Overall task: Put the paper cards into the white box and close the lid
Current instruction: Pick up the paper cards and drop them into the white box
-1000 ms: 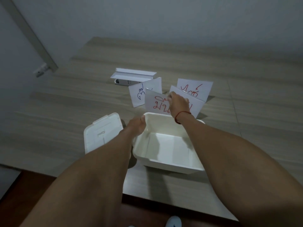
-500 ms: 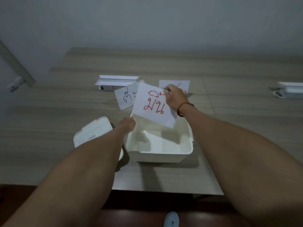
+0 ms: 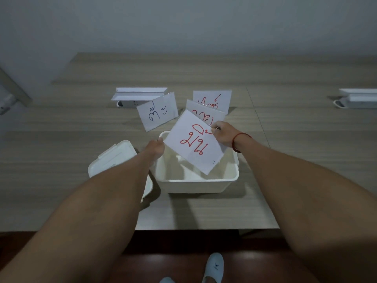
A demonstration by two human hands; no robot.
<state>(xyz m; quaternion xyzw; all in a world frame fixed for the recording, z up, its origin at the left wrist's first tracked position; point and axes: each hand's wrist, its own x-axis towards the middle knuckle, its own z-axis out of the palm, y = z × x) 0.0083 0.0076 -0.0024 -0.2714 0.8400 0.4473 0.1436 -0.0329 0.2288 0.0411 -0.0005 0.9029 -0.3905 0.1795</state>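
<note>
The right hand (image 3: 223, 134) pinches a thin, light, floppy-looking paper card (image 3: 193, 142) by its far edge, tilted over the open white box (image 3: 195, 183) that the left hand (image 3: 156, 149) grips at the rim, so an edge pinch should suffice.

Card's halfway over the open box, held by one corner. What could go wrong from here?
1. The right hand pinches the red-lettered card by one edge only; tilted over the white box, it may slip or land leaning on the wall.
2. The left hand grips the box rim right under the card and may block it.
3. Three cards stand just behind; a reach could topple them.
</note>
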